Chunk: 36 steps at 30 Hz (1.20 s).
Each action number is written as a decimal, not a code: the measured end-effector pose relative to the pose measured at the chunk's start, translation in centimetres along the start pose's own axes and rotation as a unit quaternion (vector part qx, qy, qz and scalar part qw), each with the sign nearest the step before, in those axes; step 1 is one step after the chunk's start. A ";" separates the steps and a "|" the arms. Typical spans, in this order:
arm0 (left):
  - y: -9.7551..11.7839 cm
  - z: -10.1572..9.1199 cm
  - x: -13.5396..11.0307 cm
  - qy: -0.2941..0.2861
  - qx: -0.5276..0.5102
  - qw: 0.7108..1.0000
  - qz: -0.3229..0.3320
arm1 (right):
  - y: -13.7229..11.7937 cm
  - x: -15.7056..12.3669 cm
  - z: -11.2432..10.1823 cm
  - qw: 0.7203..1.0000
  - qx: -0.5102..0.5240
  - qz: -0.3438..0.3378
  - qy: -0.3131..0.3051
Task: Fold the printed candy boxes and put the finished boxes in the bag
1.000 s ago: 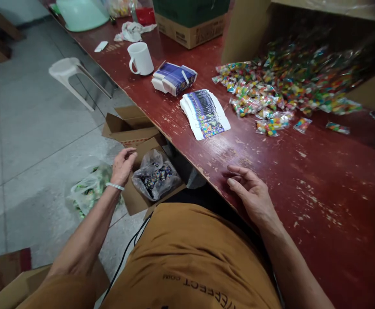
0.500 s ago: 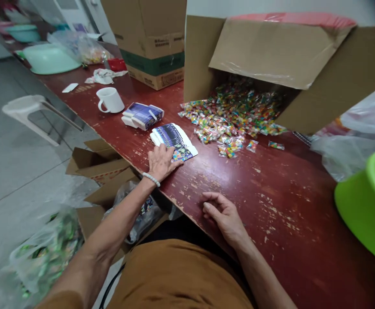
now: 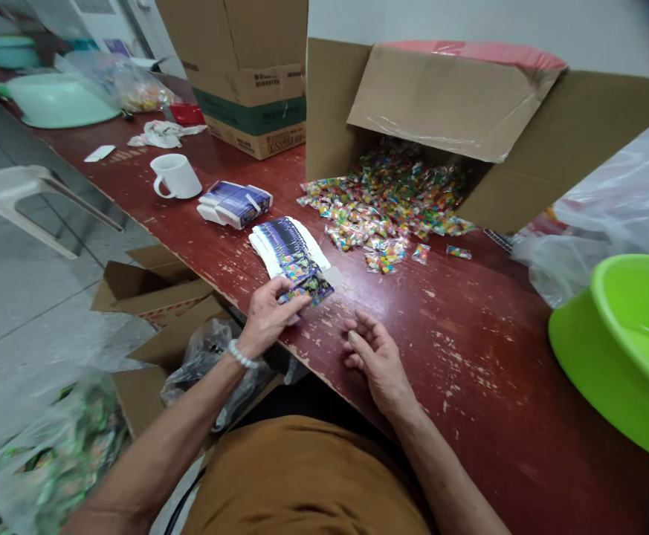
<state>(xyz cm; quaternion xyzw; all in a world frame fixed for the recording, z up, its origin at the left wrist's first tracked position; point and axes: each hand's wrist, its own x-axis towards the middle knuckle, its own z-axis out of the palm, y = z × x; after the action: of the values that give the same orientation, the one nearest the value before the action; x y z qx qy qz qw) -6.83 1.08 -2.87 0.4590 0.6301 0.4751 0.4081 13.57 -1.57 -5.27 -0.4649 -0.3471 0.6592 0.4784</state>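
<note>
Between the thumb and fingers of my left hand (image 3: 268, 313) is a flat printed carton (image 3: 316, 287), dark with colourful pictures and a white flap. It is held just in front of a fanned stack of similar flat cartons (image 3: 285, 241) lying on the red table. My right hand (image 3: 373, 360) is over the table to the right, fingers loosely curled and apart, holding nothing. Behind the stack lies a second bundle of blue and white cartons (image 3: 236, 203). Small clear packets of colourful candy (image 3: 380, 223) spill from a cardboard box (image 3: 441, 100) lying on its side.
A white mug (image 3: 175, 177) stands at the left, before a tall cardboard box (image 3: 246, 82). A green basin (image 3: 619, 349) sits at the right edge. Open cartons (image 3: 151, 293) and a bag of green wrappers (image 3: 50, 461) are on the floor, near a white stool (image 3: 17, 186).
My left hand has drawn one flat carton off the stack and lifted it towards me. My right hand has opened slightly. The view has shifted a little to the right.
</note>
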 end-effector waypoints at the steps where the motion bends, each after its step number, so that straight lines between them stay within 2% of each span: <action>1: 0.3 0.0 -1.2 -0.042 -0.045 0.998 -0.032 | -0.2 0.0 0.4 1.000 -0.008 -0.021 0.009; 3: 0.7 -0.1 -3.4 -0.158 -0.097 0.978 -0.095 | -0.9 0.0 1.1 0.998 -0.027 -0.055 -0.001; 4: 0.9 -0.2 -4.4 -0.237 -0.129 0.954 -0.127 | -1.3 -0.2 1.3 0.997 -0.039 -0.065 -0.020; 6: 1.1 -0.3 -5.8 -0.382 -0.207 0.883 -0.176 | -2.2 -0.7 1.5 0.993 -0.064 -0.068 -0.070; 7: 1.2 -0.2 -6.4 -0.434 -0.244 0.847 -0.187 | -2.5 -1.1 1.5 0.990 -0.075 -0.064 -0.097; 9: 1.2 0.1 -7.1 -0.491 -0.290 0.798 -0.197 | -3.1 -2.0 1.5 0.983 -0.086 -0.051 -0.152; 11: 1.1 0.6 -7.5 -0.502 -0.300 0.787 -0.196 | -3.5 -2.7 1.5 0.976 -0.082 -0.040 -0.199; 14: 0.9 1.1 -7.9 -0.473 -0.296 0.811 -0.178 | -3.7 -3.4 1.6 0.972 -0.061 -0.035 -0.223; 19: 1.3 1.3 -8.2 -0.380 -0.251 0.879 -0.141 | -3.1 -3.5 1.6 0.979 -0.034 -0.078 -0.187; 23: 1.7 1.9 -8.3 -0.283 -0.218 0.924 -0.136 | -2.3 -3.5 1.6 0.978 -0.024 0.005 -0.205; 25: 1.6 2.3 -8.2 -0.245 -0.203 0.941 -0.115 | -2.1 -3.3 1.6 0.985 -0.033 -0.004 -0.170; 28: 1.5 2.6 -8.1 -0.217 -0.170 0.957 -0.090 | -2.3 -2.8 1.4 0.989 -0.089 -0.082 -0.085; 30: 1.4 2.8 -8.2 -0.180 -0.176 0.965 -0.073 | -2.5 -2.4 1.2 0.984 -0.121 -0.118 -0.051; 33: 1.1 2.9 -8.6 -0.101 -0.179 0.978 -0.031 | -2.6 -2.0 1.0 0.987 -0.109 -0.116 -0.022; 36: 0.8 2.9 -8.9 -0.069 -0.125 0.989 0.023 | -2.0 -2.0 1.2 0.990 -0.080 -0.117 -0.011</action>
<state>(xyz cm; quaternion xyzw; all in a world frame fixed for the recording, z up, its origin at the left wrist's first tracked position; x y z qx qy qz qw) -1.73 -6.76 -2.02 0.4509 0.5250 0.5266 0.4937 13.27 -2.90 -2.49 -0.4509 -0.4560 0.5736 0.5096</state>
